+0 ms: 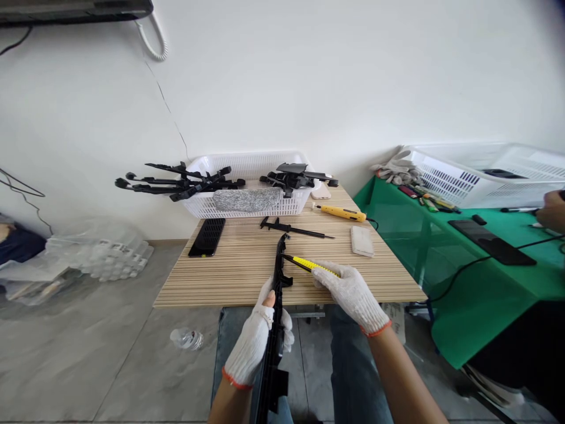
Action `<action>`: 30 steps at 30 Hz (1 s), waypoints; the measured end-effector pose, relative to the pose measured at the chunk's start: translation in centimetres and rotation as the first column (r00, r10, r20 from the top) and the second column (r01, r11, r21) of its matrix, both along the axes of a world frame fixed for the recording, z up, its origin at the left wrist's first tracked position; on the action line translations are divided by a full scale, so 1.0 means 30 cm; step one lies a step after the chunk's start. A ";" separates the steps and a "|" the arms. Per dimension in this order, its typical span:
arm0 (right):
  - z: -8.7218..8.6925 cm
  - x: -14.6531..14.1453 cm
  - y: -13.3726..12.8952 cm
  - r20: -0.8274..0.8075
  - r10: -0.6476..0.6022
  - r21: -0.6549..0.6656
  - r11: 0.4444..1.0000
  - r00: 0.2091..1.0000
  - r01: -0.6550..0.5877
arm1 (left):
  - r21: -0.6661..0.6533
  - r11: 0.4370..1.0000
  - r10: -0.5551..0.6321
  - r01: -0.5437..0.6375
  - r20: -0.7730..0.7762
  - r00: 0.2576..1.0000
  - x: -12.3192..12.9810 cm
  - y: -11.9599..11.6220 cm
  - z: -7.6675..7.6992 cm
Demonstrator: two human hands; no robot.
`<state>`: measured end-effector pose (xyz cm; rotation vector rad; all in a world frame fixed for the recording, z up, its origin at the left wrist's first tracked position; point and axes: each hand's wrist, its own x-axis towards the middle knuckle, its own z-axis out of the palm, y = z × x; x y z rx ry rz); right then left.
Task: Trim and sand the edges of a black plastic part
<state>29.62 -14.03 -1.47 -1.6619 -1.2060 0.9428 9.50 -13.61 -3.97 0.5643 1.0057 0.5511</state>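
Observation:
My left hand, in a white knit glove with its thumb tip bare, is wrapped around a long black plastic strip. The strip runs from my lap up over the table's front edge, and a small bracket juts from its right side. My right hand, gloved too, pinches a slim yellow-and-black pointed tool. Its dark tip is at the strip's upper section; whether it touches cannot be made out. Just beyond the strip's far end lies a black caliper.
A white basket holds black plastic parts, some overhanging its rim. A phone, yellow corded tool and pale block lie on the table. At right, another person's hand is above a green-covered table.

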 end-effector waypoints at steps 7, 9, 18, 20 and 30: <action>-0.028 -0.013 -0.011 0.234 -0.078 0.072 0.995 0.969 0.062 | 0.014 1.000 0.020 -0.020 0.006 1.000 -0.003 -0.001 0.003; -0.037 -0.020 -0.020 0.320 -0.100 0.110 0.992 0.942 0.067 | 0.017 1.000 0.024 -0.024 -0.010 1.000 -0.001 0.001 -0.002; -0.049 -0.043 -0.052 0.621 -0.095 0.179 0.984 0.778 -0.023 | 0.071 0.996 0.060 -0.054 -0.082 0.995 0.017 -0.007 0.018; -0.051 -0.047 -0.053 0.664 -0.109 0.193 0.981 0.740 -0.029 | 0.061 0.997 0.059 -0.054 -0.079 0.995 0.016 -0.007 0.023; -0.059 -0.111 -0.075 0.810 -0.205 0.249 0.969 0.550 -0.006 | 0.011 1.000 0.031 -0.030 -0.081 0.996 0.010 -0.001 -0.018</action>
